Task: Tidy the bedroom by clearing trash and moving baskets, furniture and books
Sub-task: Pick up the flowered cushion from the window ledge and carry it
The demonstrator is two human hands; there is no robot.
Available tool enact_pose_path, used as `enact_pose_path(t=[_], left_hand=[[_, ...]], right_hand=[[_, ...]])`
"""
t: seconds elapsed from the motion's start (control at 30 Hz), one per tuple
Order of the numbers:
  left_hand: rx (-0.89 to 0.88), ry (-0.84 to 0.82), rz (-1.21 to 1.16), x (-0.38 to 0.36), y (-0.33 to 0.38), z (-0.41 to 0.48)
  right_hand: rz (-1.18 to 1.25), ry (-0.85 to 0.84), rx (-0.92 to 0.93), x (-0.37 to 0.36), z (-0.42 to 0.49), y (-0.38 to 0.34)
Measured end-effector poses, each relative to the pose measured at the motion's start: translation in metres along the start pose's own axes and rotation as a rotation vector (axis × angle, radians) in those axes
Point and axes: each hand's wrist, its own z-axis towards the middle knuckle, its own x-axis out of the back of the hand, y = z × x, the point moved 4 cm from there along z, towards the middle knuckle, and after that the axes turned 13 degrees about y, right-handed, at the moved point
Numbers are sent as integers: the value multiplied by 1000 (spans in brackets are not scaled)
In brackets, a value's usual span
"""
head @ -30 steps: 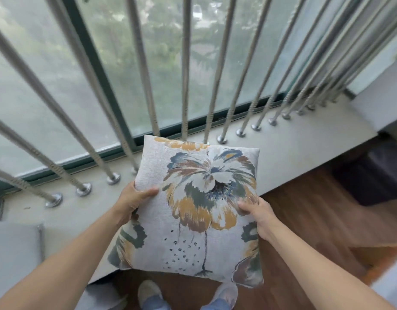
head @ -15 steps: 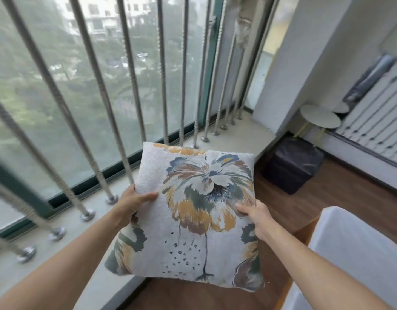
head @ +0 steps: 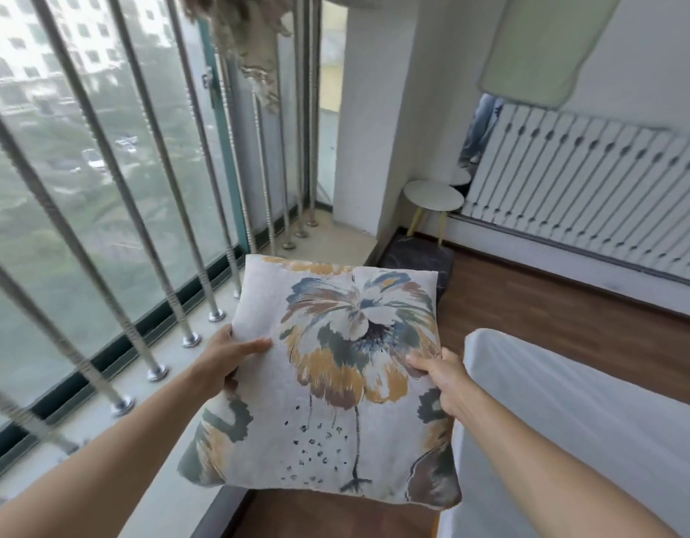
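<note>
Cushion (head: 335, 413), square and printed with a flower, is held in the air between both hands, face toward the camera, its lower edge above the gap between windowsill (head: 351, 242) and bed (head: 568, 421). The left hand (head: 227, 359) grips its left edge, thumb flat on the front. The right hand (head: 440, 382) pinches the right edge, fingers presumably behind it, though hidden. The cushion has no long axis. The bed lies just beside the right hand, the windowsill below the left.
</note>
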Motion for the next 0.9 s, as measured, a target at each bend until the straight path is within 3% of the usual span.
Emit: enact_pose_path(t=[0.5,0.9], left_hand=[[-63,-275,144,-99,90,133],[-50,-367,209,-158,131,238]], right_hand=[[77,251,-31,0,95,-46],[63,358,-93,-22,160,-71]])
